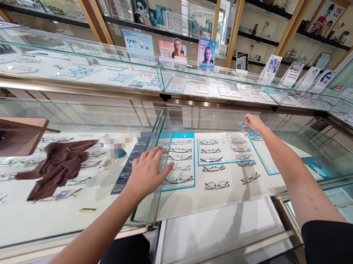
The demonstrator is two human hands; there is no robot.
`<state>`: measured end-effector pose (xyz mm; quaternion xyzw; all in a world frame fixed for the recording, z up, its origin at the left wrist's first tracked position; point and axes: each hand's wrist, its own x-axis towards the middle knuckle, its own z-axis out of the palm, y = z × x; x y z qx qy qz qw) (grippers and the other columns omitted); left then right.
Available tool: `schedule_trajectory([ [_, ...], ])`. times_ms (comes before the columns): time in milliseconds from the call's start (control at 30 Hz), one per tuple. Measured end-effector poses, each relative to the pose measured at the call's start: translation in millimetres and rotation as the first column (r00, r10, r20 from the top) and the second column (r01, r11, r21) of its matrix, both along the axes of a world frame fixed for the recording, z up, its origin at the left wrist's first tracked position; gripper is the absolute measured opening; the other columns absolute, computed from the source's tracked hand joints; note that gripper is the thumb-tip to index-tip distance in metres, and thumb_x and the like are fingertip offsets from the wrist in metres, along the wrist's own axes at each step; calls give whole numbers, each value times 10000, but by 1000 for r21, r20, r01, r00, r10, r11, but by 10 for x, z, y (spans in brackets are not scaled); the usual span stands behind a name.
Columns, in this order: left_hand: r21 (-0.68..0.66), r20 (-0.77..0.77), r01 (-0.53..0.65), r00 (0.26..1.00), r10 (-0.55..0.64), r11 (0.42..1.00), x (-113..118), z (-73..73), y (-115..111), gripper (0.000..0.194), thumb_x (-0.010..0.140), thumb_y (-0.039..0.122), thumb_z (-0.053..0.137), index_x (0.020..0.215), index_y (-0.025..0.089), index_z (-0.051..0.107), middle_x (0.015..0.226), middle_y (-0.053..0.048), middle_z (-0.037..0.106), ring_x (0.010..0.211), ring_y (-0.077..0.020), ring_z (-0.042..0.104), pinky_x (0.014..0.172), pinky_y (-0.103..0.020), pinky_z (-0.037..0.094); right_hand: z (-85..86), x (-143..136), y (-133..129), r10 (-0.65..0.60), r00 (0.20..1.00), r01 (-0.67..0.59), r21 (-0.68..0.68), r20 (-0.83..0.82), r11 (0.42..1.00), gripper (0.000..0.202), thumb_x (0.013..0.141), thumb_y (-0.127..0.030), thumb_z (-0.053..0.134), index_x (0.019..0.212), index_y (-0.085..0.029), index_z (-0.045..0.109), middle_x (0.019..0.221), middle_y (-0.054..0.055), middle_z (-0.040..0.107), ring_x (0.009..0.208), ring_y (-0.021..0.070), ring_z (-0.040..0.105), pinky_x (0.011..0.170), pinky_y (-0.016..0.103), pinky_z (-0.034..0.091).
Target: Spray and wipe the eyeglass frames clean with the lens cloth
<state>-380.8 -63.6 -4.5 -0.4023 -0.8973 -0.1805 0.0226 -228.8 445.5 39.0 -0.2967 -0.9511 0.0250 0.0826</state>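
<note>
My left hand (147,171) rests with its fingers spread on the glass edge between two display cases, beside a column of eyeglasses (179,151) on a blue-edged sheet. Farther off to the right, my right hand (253,122) is closed at the back of the case, above some glasses (253,135). Its fingertips are too small to show clearly what they hold. Between my hands lie dark-framed glasses (217,185) and a column of other pairs (210,150). One more pair (250,178) sits at the front, below my right forearm.
A brown cloth (61,165) lies crumpled over the left case, near a wooden tray (21,133). A small gold bar (87,210) sits at its front. Behind runs a long glass counter (198,91) bearing upright cards (206,52). Glass walls divide the cases.
</note>
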Motion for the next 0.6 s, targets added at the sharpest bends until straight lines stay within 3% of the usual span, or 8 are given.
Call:
schedule_trajectory([
  [167,-1,-9,5,1000,-5,1000,-12,-18,12,578,967,580,381,1318,217,663,1577,-141,573,1433,-413,516,1074,-602,486,-47,-65,-22,-65,996,67,21,-64,998,378,785,-2,482,1048,-223,639,938,49,778,1030,220,678,1026,357,435],
  [433,25,-27,0,1000,0,1000,-14,-74,19,551,978,564,397,1314,218,662,1552,-139,594,1414,-405,529,1074,-598,485,-12,-173,37,-154,981,150,-39,-117,988,181,765,-123,560,857,-261,632,792,25,751,950,250,678,1016,408,437],
  [600,32,-32,2,999,-1,999,-16,-85,19,535,984,564,403,1308,226,661,1551,-139,597,1410,-402,533,1070,-591,487,40,-199,34,-223,966,211,-101,-134,972,166,727,-126,586,811,-262,627,817,10,762,949,242,691,971,384,446],
])
